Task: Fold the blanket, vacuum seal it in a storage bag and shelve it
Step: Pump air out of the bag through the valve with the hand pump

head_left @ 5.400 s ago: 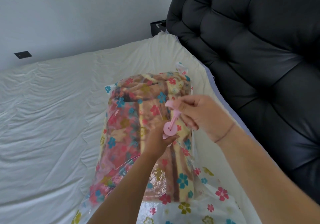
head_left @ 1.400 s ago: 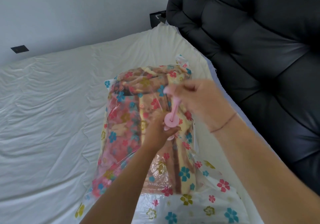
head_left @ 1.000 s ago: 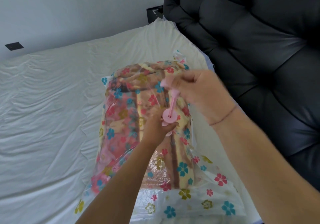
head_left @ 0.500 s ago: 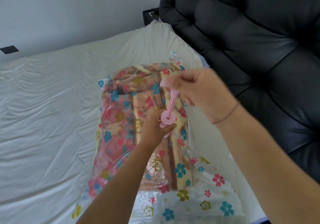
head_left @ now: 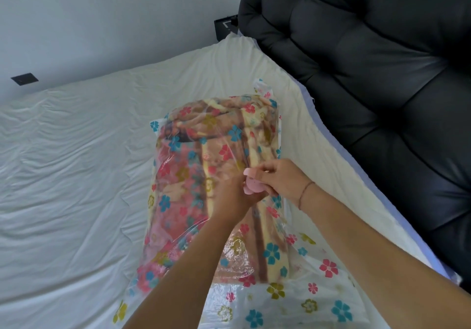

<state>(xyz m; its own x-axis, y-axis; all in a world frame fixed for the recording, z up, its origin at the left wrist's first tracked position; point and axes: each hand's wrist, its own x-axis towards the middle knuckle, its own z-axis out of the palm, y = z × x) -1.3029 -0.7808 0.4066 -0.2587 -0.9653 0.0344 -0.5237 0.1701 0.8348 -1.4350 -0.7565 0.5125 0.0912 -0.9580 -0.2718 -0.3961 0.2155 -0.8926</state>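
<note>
Pink pump (head_left: 252, 186) plunger now pushed down from raised; right hand (head_left: 279, 178) grips top, left hand (head_left: 233, 197) clasps barrel; bag (head_left: 308, 300) deflating, more strokes likely.

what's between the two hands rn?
The pink hand pump: left hand grips it low, right hand holds its top, over the storage bag. Head view.

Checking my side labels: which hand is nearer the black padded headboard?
Right. The right hand grips the pink pump on the side toward the headboard; the left hand grips the pump from the opposite side, farther from the headboard.
</note>
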